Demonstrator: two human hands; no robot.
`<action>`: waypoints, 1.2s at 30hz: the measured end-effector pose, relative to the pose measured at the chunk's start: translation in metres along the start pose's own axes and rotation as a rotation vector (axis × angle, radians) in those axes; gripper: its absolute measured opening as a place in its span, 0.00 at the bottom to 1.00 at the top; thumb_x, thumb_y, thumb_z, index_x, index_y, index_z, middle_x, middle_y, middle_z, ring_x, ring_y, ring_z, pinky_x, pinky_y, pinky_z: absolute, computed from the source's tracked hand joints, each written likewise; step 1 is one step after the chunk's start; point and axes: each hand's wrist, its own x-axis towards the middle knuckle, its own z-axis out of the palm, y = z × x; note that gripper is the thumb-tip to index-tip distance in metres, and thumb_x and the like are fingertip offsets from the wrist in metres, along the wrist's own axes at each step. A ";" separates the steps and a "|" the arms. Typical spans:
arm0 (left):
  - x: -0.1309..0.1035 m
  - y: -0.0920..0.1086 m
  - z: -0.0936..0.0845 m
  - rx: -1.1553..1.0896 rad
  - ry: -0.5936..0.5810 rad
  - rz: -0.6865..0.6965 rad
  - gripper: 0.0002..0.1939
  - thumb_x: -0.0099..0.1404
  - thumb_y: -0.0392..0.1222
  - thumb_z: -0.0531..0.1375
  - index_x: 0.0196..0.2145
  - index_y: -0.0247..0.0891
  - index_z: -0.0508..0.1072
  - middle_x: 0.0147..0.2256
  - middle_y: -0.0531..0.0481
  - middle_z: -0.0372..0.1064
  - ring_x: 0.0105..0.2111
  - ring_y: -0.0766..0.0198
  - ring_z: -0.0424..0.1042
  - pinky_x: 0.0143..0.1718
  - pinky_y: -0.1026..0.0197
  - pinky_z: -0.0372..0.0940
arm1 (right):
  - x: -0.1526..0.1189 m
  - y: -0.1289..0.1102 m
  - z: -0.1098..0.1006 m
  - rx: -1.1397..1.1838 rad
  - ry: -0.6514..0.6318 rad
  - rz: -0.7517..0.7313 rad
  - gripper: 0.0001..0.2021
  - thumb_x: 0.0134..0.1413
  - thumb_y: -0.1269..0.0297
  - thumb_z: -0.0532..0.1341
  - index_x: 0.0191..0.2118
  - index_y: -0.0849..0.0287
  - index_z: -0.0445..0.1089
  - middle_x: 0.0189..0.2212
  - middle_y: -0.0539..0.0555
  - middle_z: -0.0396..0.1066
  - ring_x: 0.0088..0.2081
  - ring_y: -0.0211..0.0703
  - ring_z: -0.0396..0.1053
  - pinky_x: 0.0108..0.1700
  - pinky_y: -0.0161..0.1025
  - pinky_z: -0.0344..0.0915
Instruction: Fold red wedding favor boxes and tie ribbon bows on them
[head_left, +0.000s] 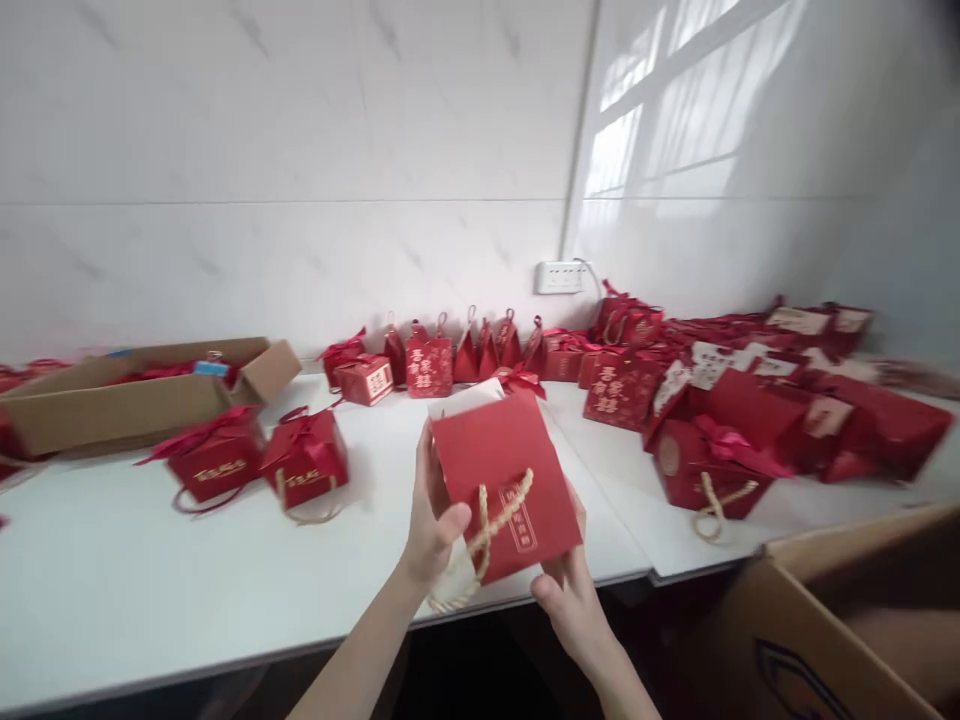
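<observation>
A red gift box (495, 440) with gold print and a twisted cream rope handle (486, 530) is held up over the front edge of the white table (375, 560). My left hand (433, 525) grips its left side, the thumb near the rope. At the lower right side, my right hand (568, 580) holds the same box, with its thumb at the bottom edge. The rope hangs loosely across the face and below the box. Part of a white surface shows behind the box's top edge.
Two ribboned red boxes (306, 462) stand left of my hands. A long cardboard box (112, 410) lies farther left. Small red bags (430, 368) line the wall. Many red boxes (712, 470) crowd the right side, above an open carton (810, 630) at the lower right.
</observation>
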 end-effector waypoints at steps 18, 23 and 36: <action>0.021 -0.053 -0.031 1.040 -0.736 0.395 0.11 0.59 0.30 0.53 0.35 0.38 0.73 0.43 0.41 0.69 0.45 0.57 0.68 0.47 0.55 0.66 | 0.064 -0.120 -0.149 0.288 0.902 -0.592 0.11 0.36 0.66 0.62 0.32 0.51 0.71 0.37 0.47 0.73 0.37 0.41 0.72 0.33 0.38 0.73; 0.018 -0.057 -0.027 1.109 -0.706 0.478 0.10 0.56 0.29 0.54 0.33 0.36 0.73 0.39 0.42 0.71 0.42 0.56 0.68 0.44 0.53 0.66 | 0.072 -0.135 -0.144 0.383 0.879 -0.413 0.15 0.52 0.58 0.53 0.35 0.53 0.77 0.50 0.58 0.70 0.51 0.53 0.69 0.38 0.43 0.73; 0.015 -0.061 -0.027 1.179 -0.603 0.568 0.09 0.57 0.28 0.53 0.32 0.36 0.71 0.34 0.46 0.72 0.38 0.60 0.68 0.42 0.58 0.64 | 0.085 -0.061 -0.099 0.273 0.500 -0.256 0.24 0.42 0.54 0.64 0.49 0.48 0.69 0.53 0.52 0.68 0.55 0.53 0.64 0.45 0.52 0.72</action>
